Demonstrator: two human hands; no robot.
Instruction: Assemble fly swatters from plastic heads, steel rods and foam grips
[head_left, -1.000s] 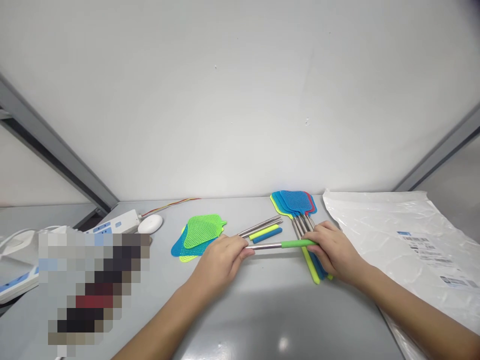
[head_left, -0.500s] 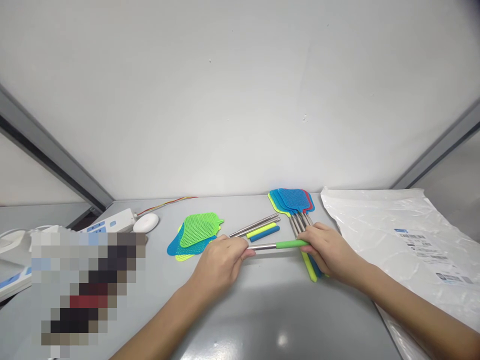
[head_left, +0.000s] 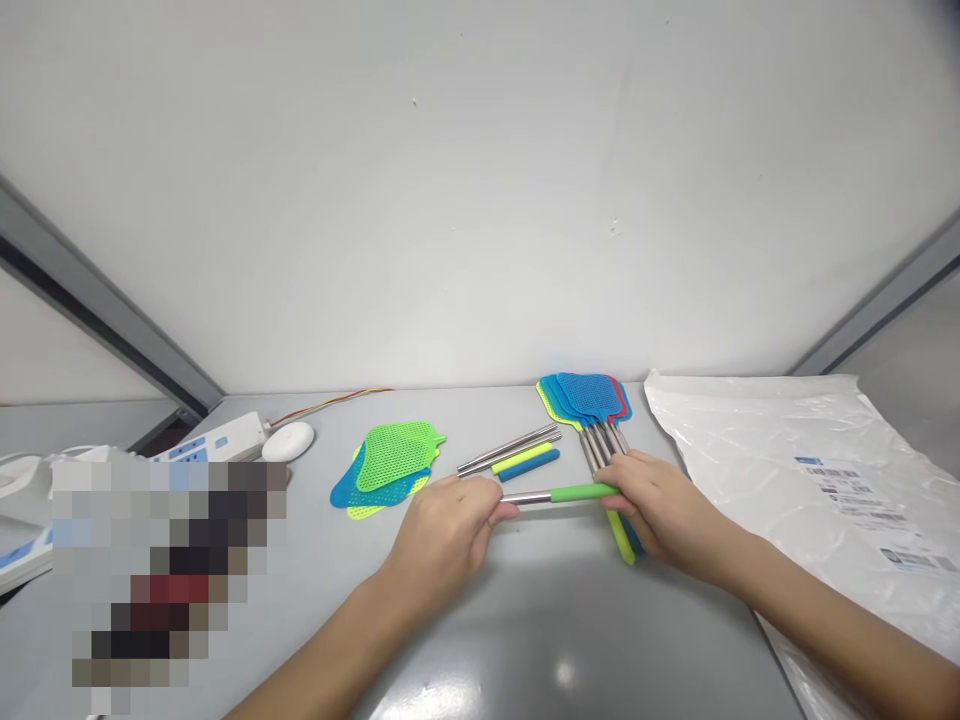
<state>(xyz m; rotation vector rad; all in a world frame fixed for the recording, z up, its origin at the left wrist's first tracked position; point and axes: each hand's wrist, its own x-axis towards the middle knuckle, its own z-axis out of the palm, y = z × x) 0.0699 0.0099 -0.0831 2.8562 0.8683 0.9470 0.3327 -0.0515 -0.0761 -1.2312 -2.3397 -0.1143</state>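
Observation:
My left hand point(head_left: 448, 525) is closed around the bare end of a metal rod point(head_left: 527, 498). A green grip sleeve point(head_left: 577, 493) covers the rod's other end, and my right hand point(head_left: 649, 505) is closed on that sleeve. The rod lies roughly level between both hands, above the table. Behind it rest loose metal rods point(head_left: 510, 447), a yellow-green sleeve point(head_left: 523, 459) and a blue sleeve point(head_left: 529, 464). Left of them lie a green mesh fly swatter head point(head_left: 399, 455) and a blue one point(head_left: 379, 492), overlapping. Several assembled fly swatters point(head_left: 589, 397) are stacked behind my right hand, which partly hides their handles.
A white plastic mailing bag point(head_left: 757, 450) with printed labels covers the table's right side. At the left are a power strip point(head_left: 229, 440), a round white object point(head_left: 288, 441), thin coloured wires point(head_left: 330, 402) and a pixelated patch. A pale wall point(head_left: 480, 220) rises behind the table.
Both hands keep their hold on the rod and sleeve. My left hand has shifted very slightly right, and the view has moved a little; the things on the table look unchanged.

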